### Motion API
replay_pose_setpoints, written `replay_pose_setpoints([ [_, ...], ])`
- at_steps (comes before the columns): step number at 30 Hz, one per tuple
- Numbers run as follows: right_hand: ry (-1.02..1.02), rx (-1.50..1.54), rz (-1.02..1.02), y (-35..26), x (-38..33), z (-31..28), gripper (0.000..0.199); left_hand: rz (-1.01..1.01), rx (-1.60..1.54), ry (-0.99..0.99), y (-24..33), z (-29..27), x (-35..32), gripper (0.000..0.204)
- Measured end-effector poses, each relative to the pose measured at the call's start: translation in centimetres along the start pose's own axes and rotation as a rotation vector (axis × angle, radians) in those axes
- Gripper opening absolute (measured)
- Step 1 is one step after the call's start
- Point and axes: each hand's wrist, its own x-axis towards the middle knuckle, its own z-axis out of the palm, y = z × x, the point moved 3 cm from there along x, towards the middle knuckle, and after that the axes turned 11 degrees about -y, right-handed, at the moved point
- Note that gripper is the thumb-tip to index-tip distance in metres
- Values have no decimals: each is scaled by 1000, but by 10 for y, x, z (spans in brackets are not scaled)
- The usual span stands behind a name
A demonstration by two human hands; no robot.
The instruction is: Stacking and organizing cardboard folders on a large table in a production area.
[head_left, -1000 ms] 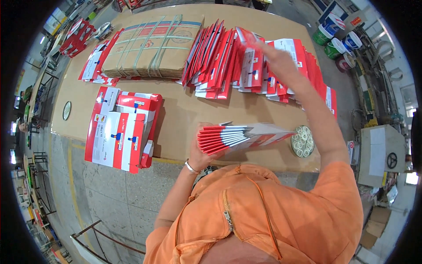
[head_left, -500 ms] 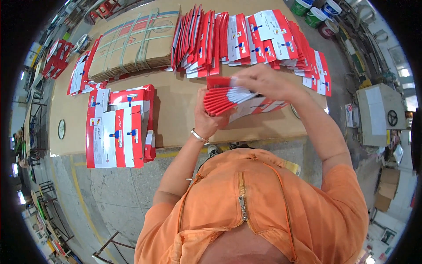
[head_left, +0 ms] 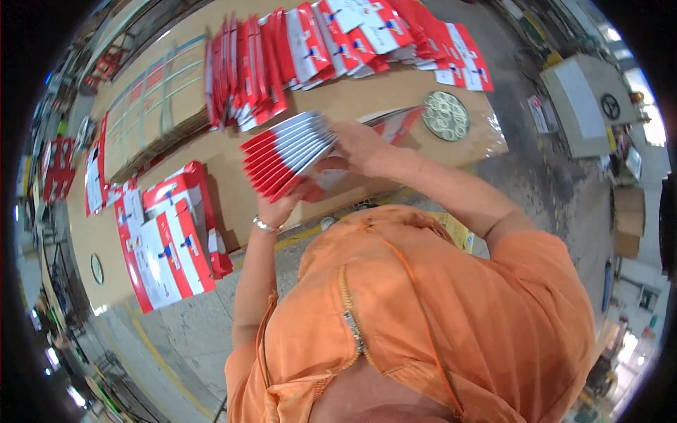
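— Above the near edge of the brown cardboard-covered table (head_left: 395,99), what do the hands have?

— Both grip a fanned stack of flat red-and-white card packets (head_left: 285,151). The left hand (head_left: 282,204) closes around the stack's lower near corner from beneath, a thin silver bracelet (head_left: 264,225) on its wrist. The right hand (head_left: 356,144) clasps the stack's right end, fingers curled over the top.

— Is the stack resting on the table?

— It appears lifted clear of the surface, tilted, with its red edges fanned toward the left.

— What lies around it?

— Far across the table runs a long overlapping row of matching red-and-white packets (head_left: 317,49), some standing on edge. To the left near side sits a lower pile of the same packets (head_left: 169,243), lying flat. Further left and far is a strapped bundle of brown cardboard sheets (head_left: 159,113). Right of the hands, a round disc of pale rubber bands (head_left: 446,115) sits near the table's right end, just beside a few more packets.

— And the person?

— An orange zip-front top (head_left: 423,317) fills the near part of the view.
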Motion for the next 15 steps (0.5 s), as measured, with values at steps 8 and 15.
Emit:
replay_pose_setpoints([
  [8,535,-253,515,129,-96,-172,27,24,116,138,19,7,9,32],
  [15,310,-666,756,284,-178,-142,26,-118,258,161,29,7,1,30],
])
